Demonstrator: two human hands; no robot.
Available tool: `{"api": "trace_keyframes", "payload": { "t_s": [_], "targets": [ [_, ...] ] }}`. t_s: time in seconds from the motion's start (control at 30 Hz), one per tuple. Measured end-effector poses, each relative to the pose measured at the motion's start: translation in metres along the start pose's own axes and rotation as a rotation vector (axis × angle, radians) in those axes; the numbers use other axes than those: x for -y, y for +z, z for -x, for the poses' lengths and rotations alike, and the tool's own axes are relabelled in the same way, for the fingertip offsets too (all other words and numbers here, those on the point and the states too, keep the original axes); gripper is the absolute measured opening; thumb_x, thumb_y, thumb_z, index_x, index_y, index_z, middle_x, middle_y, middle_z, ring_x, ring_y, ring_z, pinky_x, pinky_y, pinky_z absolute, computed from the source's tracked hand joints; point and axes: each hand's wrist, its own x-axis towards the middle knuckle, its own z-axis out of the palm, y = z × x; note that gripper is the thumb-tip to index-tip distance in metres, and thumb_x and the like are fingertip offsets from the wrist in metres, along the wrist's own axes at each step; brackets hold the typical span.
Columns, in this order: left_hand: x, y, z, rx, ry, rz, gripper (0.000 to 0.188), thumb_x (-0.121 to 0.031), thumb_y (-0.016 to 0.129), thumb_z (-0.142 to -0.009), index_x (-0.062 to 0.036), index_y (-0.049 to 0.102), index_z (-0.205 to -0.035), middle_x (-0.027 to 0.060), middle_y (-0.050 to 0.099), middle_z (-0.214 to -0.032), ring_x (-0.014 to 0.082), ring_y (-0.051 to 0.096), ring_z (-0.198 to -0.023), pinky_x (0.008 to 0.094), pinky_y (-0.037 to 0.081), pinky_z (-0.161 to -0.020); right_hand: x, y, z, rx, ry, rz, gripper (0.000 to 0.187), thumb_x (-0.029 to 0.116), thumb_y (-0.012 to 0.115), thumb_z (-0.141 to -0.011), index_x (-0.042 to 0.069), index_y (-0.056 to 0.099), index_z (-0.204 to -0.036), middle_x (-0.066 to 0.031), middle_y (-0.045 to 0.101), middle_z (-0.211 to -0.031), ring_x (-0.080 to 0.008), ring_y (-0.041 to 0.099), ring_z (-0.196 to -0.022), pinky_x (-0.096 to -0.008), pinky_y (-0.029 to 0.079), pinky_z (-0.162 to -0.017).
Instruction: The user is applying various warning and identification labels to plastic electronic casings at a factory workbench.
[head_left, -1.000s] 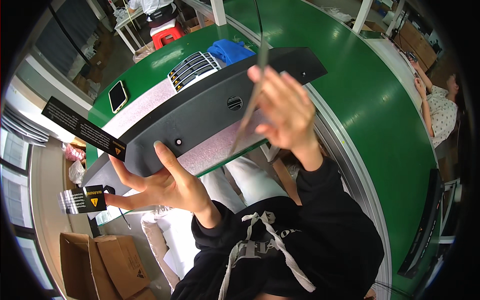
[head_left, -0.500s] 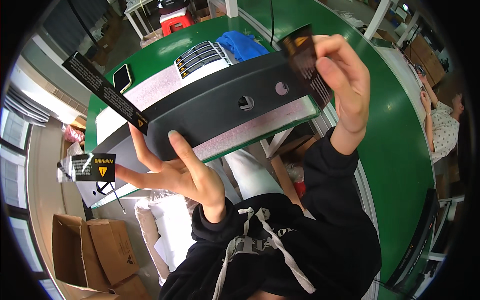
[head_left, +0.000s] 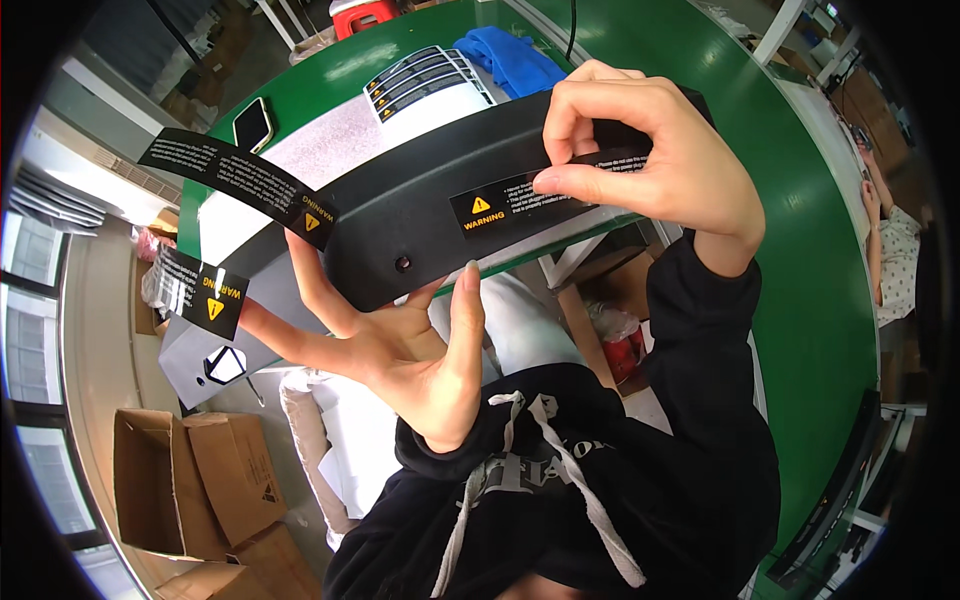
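A long black panel (head_left: 400,205) with small round holes lies slanting across the table in front of me. My right hand (head_left: 650,145) pinches a long black sticker (head_left: 485,205) with a yellow triangle, held low over the panel's right part; I cannot tell whether it touches. My left hand (head_left: 400,350) is palm up with fingers spread, over the panel's near edge. Two similar stickers cling to its fingertips: a long curved one (head_left: 245,182) and a shorter one (head_left: 200,290). The panel's right part is partly hidden behind my right hand.
Pale speckled padding (head_left: 315,145) lies beneath the panel on the green table (head_left: 800,270). Beyond are a sheet of stickers (head_left: 430,100), a blue cloth (head_left: 510,60) and a phone (head_left: 253,125). Cardboard boxes (head_left: 235,470) stand lower left. Another person (head_left: 895,260) is at far right.
My right hand has turned over and lowered its sticker toward the panel. My left hand has moved slightly right, its thumb now stretched outward, with both stickers still on its fingertips.
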Motion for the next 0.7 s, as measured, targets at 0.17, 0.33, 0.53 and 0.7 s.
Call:
{"api": "trace_keyframes", "payload": {
  "t_s": [0.17, 0.33, 0.53, 0.7],
  "targets": [
    [-0.003, 0.001, -0.001, 0.021, -0.060, -0.029, 0.120, 0.019, 0.065, -0.066, -0.0242, -0.016, -0.142, 0.0181, 0.015, -0.146, 0.0285, 0.034, -0.128, 0.0416, 0.052, -0.088, 0.000, 0.000, 0.002, -0.004, -0.026, 0.047, 0.023, 0.021, 0.074, -0.071, 0.008, 0.055, -0.070, -0.0005, 0.048, -0.062, -0.0146, 0.048, -0.066, -0.0287, 0.039, -0.065],
    [-0.003, 0.007, -0.001, -0.068, -0.034, 0.073, 0.111, 0.021, 0.061, -0.066, -0.0222, -0.003, -0.146, 0.0187, 0.021, -0.144, 0.0265, 0.036, -0.128, 0.0411, 0.045, -0.095, 0.000, 0.000, 0.001, -0.001, -0.055, 0.043, 0.023, 0.019, 0.074, -0.071, 0.007, 0.055, -0.070, -0.0003, 0.048, -0.062, -0.0144, 0.048, -0.066, -0.0287, 0.039, -0.065],
    [0.000, 0.009, -0.001, -0.091, -0.010, 0.089, 0.105, 0.019, 0.059, -0.068, -0.0206, 0.001, -0.146, 0.0198, 0.024, -0.142, 0.0278, 0.033, -0.130, 0.0446, 0.038, -0.101, -0.001, 0.000, 0.000, 0.005, -0.093, 0.046, 0.022, 0.019, 0.074, -0.072, 0.007, 0.055, -0.070, -0.0004, 0.049, -0.062, -0.0141, 0.047, -0.066, -0.0284, 0.039, -0.066],
    [0.002, 0.012, -0.001, -0.065, 0.026, -0.015, 0.105, 0.019, 0.060, -0.068, -0.0196, 0.001, -0.145, 0.0211, 0.024, -0.141, 0.0279, 0.034, -0.128, 0.0431, 0.041, -0.099, -0.003, 0.000, 0.001, 0.006, -0.085, 0.055, 0.022, 0.020, 0.073, -0.072, 0.007, 0.056, -0.070, -0.0006, 0.049, -0.062, -0.0140, 0.047, -0.065, -0.0284, 0.039, -0.066]
  ]
}}
